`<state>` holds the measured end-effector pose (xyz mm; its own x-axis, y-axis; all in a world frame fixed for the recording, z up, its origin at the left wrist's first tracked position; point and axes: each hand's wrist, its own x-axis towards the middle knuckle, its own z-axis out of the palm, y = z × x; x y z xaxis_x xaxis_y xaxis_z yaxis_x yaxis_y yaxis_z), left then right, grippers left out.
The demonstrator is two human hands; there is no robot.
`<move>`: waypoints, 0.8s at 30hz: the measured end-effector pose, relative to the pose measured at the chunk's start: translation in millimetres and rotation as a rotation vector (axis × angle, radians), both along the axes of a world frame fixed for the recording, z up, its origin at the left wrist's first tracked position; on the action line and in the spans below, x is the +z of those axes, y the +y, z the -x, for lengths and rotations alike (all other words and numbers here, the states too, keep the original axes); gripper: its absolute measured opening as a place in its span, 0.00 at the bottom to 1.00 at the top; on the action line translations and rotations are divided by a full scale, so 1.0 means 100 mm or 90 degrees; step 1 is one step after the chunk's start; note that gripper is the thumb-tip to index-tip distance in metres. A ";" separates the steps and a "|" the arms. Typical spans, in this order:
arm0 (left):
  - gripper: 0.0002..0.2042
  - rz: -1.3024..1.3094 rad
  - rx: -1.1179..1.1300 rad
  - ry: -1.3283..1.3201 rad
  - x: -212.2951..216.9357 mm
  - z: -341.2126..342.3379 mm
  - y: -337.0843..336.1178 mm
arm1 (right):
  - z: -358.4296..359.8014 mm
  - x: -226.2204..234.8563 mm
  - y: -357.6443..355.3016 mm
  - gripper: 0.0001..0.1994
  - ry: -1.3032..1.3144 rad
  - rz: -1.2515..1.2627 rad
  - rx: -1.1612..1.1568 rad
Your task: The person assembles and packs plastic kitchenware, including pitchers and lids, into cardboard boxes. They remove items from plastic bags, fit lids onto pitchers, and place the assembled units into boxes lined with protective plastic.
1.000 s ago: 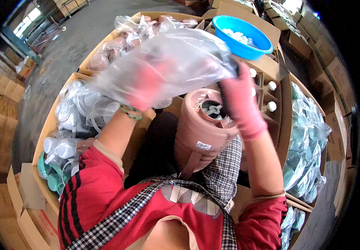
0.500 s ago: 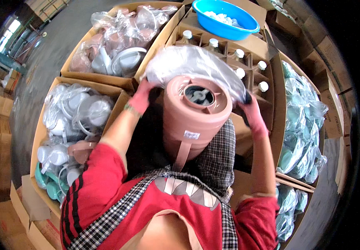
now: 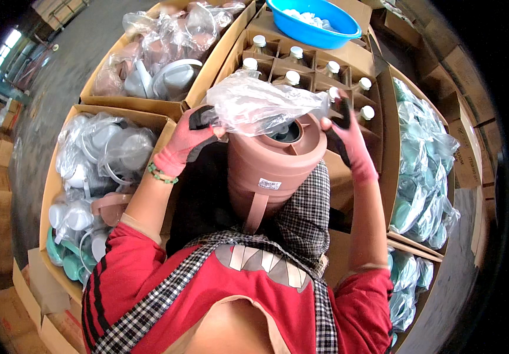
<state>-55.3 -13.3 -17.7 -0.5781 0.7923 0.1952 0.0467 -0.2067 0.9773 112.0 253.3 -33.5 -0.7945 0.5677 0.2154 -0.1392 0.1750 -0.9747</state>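
A dusty-pink thermos jug (image 3: pixel 266 168) stands between my knees, its ribbed end with a round dark opening facing up. A pale label and a strap-like handle are on its near side. Across the top of the jug lies a clear plastic bag (image 3: pixel 254 106), partly covering the opening. My left hand (image 3: pixel 189 141), in a pink glove with dark fingers, pinches the bag's left end. At the bag's right end is my right hand (image 3: pixel 351 138), gloved alike, with thumb and fingers apart beside the jug's rim; its fingertips are slightly blurred.
Ahead, a divided carton (image 3: pixel 319 76) holds several white-capped bottles, with a blue basin (image 3: pixel 316 29) behind it. Cartons of bagged pink and grey parts (image 3: pixel 172 47) and bagged white and green parts (image 3: pixel 104 147) stand left. Bagged teal items (image 3: pixel 419 171) fill a carton at right.
The bag was spread wide behind the jug; now it is bunched narrower over the jug's top. Both hands have come nearer, and the right thumb and fingers have parted.
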 end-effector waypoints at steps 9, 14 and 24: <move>0.10 0.066 -0.023 0.601 -0.03 -0.17 -0.35 | -0.53 0.12 -0.50 0.06 -0.139 -0.314 0.101; 0.16 0.354 -0.204 0.751 -0.47 -0.18 -0.46 | -1.14 -0.31 -1.34 0.13 -0.260 -0.555 0.278; 0.17 0.361 -0.365 0.071 -0.71 0.37 0.51 | -0.55 -0.63 -1.95 0.25 -0.296 0.027 0.115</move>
<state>-92.1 37.6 -88.8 -0.0539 0.9548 -0.2924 0.1870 0.2973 0.9363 166.7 58.2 -96.9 -0.8871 0.4134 -0.2050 0.2872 0.1469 -0.9465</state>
